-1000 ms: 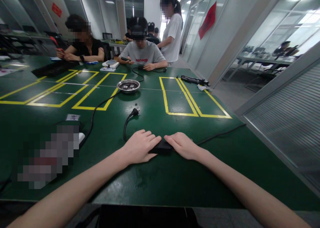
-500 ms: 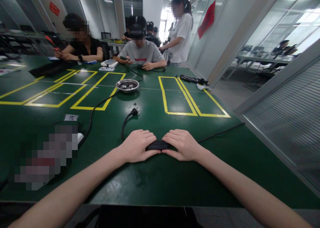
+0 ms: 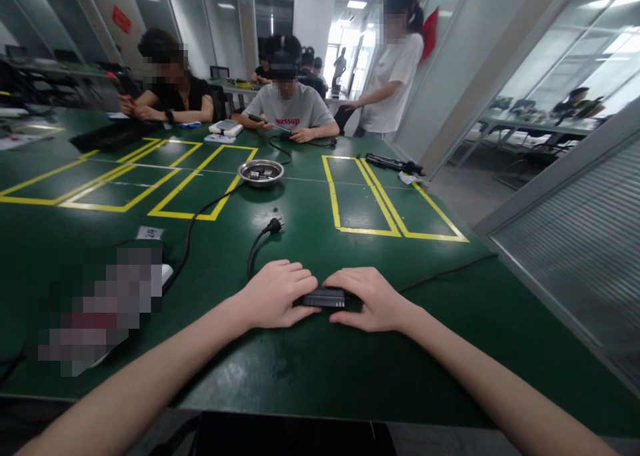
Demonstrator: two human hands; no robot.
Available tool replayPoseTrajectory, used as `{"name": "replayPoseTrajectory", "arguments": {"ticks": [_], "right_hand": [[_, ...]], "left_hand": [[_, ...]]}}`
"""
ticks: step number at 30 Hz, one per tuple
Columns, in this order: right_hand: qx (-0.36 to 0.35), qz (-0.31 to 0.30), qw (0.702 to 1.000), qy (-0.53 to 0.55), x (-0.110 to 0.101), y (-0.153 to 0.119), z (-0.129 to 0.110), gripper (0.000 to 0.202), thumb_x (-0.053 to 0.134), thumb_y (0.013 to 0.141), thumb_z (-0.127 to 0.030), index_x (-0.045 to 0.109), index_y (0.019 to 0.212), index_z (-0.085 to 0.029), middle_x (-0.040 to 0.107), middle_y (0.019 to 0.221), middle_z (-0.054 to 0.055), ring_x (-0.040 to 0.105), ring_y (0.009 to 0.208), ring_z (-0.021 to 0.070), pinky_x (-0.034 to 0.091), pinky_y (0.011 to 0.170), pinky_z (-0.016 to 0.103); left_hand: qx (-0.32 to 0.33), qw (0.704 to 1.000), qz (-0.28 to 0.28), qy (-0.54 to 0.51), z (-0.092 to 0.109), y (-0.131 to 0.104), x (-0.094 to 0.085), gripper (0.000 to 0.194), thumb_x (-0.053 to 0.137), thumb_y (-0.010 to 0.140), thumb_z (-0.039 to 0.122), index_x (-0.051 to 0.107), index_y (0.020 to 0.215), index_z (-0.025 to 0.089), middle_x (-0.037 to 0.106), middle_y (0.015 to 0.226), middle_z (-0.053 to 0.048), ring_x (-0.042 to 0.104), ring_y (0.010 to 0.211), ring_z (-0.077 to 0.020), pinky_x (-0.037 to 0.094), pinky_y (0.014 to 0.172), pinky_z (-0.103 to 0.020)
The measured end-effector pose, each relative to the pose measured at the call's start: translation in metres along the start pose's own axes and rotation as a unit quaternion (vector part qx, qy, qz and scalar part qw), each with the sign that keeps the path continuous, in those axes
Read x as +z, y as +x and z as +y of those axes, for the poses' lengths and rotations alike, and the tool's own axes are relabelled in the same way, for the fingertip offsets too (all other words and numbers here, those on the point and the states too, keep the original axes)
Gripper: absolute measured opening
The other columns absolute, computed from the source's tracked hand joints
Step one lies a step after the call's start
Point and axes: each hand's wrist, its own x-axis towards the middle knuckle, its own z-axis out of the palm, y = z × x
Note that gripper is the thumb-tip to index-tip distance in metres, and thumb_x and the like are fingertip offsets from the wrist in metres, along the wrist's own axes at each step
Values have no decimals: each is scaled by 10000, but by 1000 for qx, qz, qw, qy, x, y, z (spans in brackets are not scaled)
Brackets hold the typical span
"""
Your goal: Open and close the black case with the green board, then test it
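A black power adapter (image 3: 325, 299) lies low over the table in front of me. My left hand (image 3: 277, 296) is closed on its left end, fingers on top and thumb along the near side. Around the right end, my right hand (image 3: 373, 299) is open, with thumb and fingers spread apart and the adapter between them. From behind my left hand a thick black cord curves to a plug (image 3: 274, 225) lying on the table. A thin cable (image 3: 450, 273) runs right from behind my right hand.
Beyond the plug stands a metal bowl (image 3: 261, 173) with small metal parts. Yellow tape rectangles (image 3: 367, 233) mark the green table (image 3: 260, 376). A blurred-out object (image 3: 105, 309) lies left, beside a cord. A black folded stand (image 3: 393, 164) lies far right. Two people sit opposite; another stands.
My right hand has loosened, its thumb and fingers moving apart, so more of the adapter shows. The view has shifted slightly left. The standing person appears farther right.
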Motion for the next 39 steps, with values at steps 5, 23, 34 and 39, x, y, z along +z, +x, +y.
{"name": "replayPoseTrajectory", "arguments": {"ticks": [5, 23, 34, 39], "right_hand": [[185, -102, 907, 366, 5, 1, -7, 416, 683, 909, -585, 516, 1010, -218, 680, 848, 17, 676, 724, 163, 545, 623, 275], [334, 246, 756, 506, -40, -5, 45, 455, 800, 776, -490, 416, 787, -246, 780, 919, 54, 673, 631, 175, 340, 429, 205], [349, 507, 788, 15, -82, -69, 133, 452, 745, 684, -614, 465, 766, -268, 688, 722, 15, 663, 572, 218, 429, 480, 285], [415, 310, 839, -165, -72, -81, 145, 392, 653, 736, -637, 571, 765, -255, 735, 809, 97, 687, 777, 303, 490, 674, 375]], "left_hand": [[56, 998, -6, 17, 10, 2, 2, 330, 533, 1023, 471, 585, 864, 187, 657, 791, -41, 581, 726, -199, 379, 649, -340], [0, 979, 195, 53, -6, 0, -10, 228, 571, 1016, 298, 691, 1170, 182, 750, 1139, -93, 667, 1046, -230, 489, 877, -367], [-24, 998, 52, -4, -8, -1, 6, 230, 562, 1016, 325, 738, 1012, 176, 744, 902, -53, 657, 867, -196, 450, 734, -316], [-31, 998, 45, -13, -9, -2, 6, 226, 565, 1014, 318, 739, 1008, 174, 744, 902, -55, 661, 863, -197, 454, 735, -311]]}}
